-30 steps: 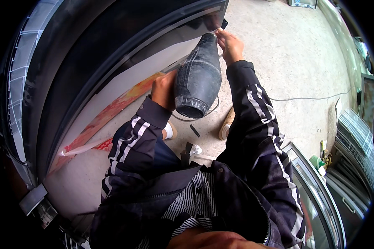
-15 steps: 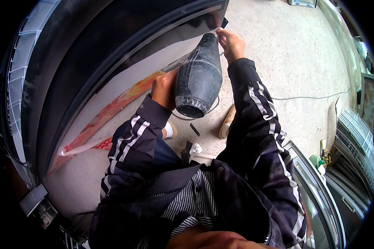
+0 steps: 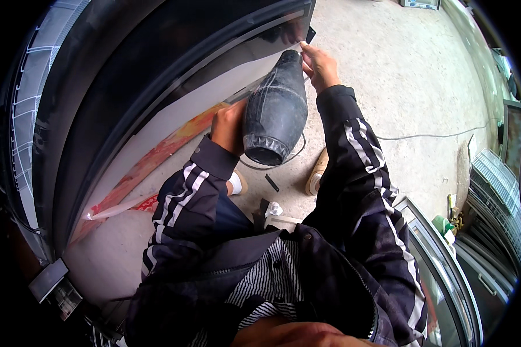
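My left hand (image 3: 228,127) is wrapped round the hidden handle of a dark grey hair dryer (image 3: 276,107). Its wide, vented rear end faces me, and its narrow front points at the edge of a large black-framed door panel (image 3: 127,63). At that panel's far corner, my right hand (image 3: 321,63) is closed, thumb and fingertips together against the edge. Whatever lies between those fingertips is too small to make out. Beneath the dryer loops a thin dark cable (image 3: 298,151).
A reddish patterned sheet (image 3: 156,153) and clear plastic lie under the panel. On the concrete floor (image 3: 411,75) are a short black strip (image 3: 272,182) and a cable (image 3: 434,137). Wire racks (image 3: 498,185) are stacked at the right, beside a framed glass door (image 3: 440,266).
My right hand has shifted slightly toward me and left along the panel corner. The hair dryer has moved slightly left and its front end has dipped a little toward me.
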The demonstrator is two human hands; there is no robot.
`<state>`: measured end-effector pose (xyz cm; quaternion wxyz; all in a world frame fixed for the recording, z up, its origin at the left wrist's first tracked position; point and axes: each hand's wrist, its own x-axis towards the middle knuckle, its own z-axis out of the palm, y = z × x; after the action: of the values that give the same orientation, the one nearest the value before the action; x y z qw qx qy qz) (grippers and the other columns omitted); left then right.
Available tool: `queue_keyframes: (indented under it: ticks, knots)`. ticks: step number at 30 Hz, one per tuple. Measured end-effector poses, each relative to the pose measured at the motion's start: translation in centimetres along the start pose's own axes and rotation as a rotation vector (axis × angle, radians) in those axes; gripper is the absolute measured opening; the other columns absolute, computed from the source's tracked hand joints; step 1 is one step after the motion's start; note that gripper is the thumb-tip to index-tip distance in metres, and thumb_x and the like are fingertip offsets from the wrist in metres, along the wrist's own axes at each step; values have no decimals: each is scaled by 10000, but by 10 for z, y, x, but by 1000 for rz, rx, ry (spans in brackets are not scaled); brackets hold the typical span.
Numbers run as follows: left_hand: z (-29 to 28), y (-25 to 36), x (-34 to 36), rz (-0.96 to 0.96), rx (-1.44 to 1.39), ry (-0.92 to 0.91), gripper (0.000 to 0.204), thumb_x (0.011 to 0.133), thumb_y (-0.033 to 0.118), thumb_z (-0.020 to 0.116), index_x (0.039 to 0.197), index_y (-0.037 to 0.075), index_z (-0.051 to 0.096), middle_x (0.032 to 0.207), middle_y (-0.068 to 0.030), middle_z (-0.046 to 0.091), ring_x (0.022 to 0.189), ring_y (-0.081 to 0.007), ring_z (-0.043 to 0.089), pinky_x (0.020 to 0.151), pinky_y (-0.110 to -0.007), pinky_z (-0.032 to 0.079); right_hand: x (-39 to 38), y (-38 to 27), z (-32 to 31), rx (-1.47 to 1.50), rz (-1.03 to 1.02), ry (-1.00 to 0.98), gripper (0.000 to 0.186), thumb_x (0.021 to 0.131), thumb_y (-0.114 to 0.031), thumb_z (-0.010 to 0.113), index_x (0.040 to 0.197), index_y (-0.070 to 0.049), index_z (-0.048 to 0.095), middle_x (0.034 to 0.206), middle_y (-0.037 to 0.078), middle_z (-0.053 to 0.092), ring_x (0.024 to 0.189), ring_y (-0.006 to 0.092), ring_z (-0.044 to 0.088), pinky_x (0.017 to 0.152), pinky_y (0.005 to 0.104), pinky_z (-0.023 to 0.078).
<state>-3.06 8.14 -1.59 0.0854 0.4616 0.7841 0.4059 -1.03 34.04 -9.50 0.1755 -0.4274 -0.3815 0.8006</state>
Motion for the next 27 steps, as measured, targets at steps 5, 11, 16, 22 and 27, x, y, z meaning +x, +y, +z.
queue_keyframes:
  ticks: [5, 11, 16, 22, 27]
  knots:
    - [1, -4, -1, 19, -3, 0, 375, 738, 38, 690, 1108, 42, 628, 951, -226, 671, 905, -408, 649, 720, -417, 543, 4, -2, -2, -32, -37, -17, 224, 804, -169, 775, 976, -54, 689, 900, 10, 640, 763, 80, 574, 631, 189, 467]
    - [-1, -1, -3, -5, -9, -34, 342, 742, 36, 681, 1079, 19, 632, 937, -230, 669, 892, -413, 649, 719, -418, 540, 6, 0, -3, -40, -46, 0, 196, 786, -154, 786, 910, -31, 697, 831, 23, 637, 683, 72, 554, 580, 177, 436]
    - [0, -7, -5, 6, 22, -10, 248, 740, 39, 668, 985, 17, 636, 878, -225, 662, 840, -420, 646, 678, -429, 523, 5, 0, -2, 9, -24, -38, 189, 791, -133, 784, 905, -29, 673, 842, 17, 627, 694, 65, 565, 581, 159, 465]
    - [1, -8, -7, -7, 21, -13, 223, 744, 36, 661, 965, 19, 635, 863, -226, 660, 832, -417, 646, 670, -428, 522, 0, -2, 1, 64, -15, -17, 167, 760, -86, 785, 872, 2, 697, 785, 40, 644, 632, 94, 552, 572, 187, 438]
    - [1, -5, -7, -6, -10, 3, 238, 746, 37, 665, 981, 23, 639, 870, -223, 662, 844, -413, 649, 678, -422, 529, 9, 4, -1, 131, -49, -66, 170, 791, -79, 774, 895, -5, 662, 850, 37, 628, 737, 87, 590, 624, 172, 498]
